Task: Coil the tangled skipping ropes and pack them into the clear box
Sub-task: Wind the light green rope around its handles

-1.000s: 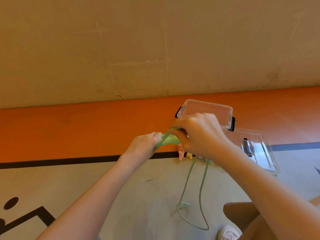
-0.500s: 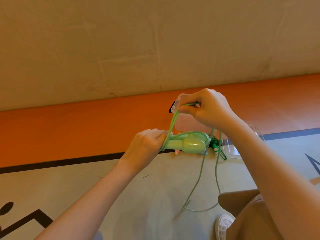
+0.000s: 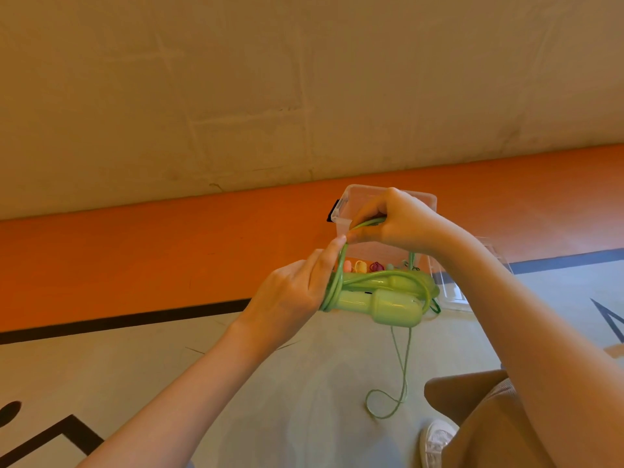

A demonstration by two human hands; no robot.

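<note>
My left hand [image 3: 297,292] grips the two pale green handles [image 3: 388,304] of a skipping rope, held side by side with the cord wound round them. My right hand [image 3: 398,221] pinches a stretch of the green cord [image 3: 403,366] above the handles; the cord's free end hangs down in a loop just above the floor. The clear box [image 3: 341,211] stands on the floor behind my hands, mostly hidden by them. Other coloured ropes [image 3: 368,266] lie at its foot, behind the handles.
The box's clear lid [image 3: 454,292] lies on the floor right of the box. An orange strip and a black line run along the wall's base. My knee [image 3: 472,390] and white shoe [image 3: 435,440] are at the lower right.
My right hand has carried the cord round the handles another turn and come back above them. The hanging loop has grown shorter and the handles sit slightly lower and nearer.
</note>
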